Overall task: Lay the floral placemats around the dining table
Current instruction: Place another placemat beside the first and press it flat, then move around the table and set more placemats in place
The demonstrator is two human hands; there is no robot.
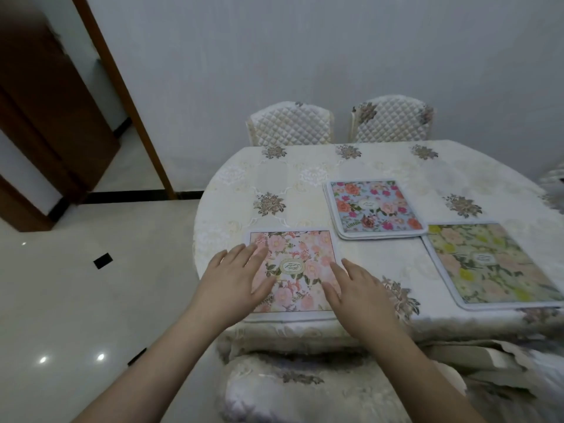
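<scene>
You're pressing your left hand (236, 277), fingers straight and slightly apart, flat on the left part of the pink floral placemat (297, 267), which is lying at the near edge of the dining table (232, 190), and your right hand (354, 290) is resting on that mat's right edge, fingers straight and spread, gripping nothing. Right of it, a stack of blue floral placemats (374, 207) is sitting toward the table's middle, and a yellow-green placemat (491, 265) is lying along the near edge further right, with two quilted chairs (290, 123) standing at the far edge.
</scene>
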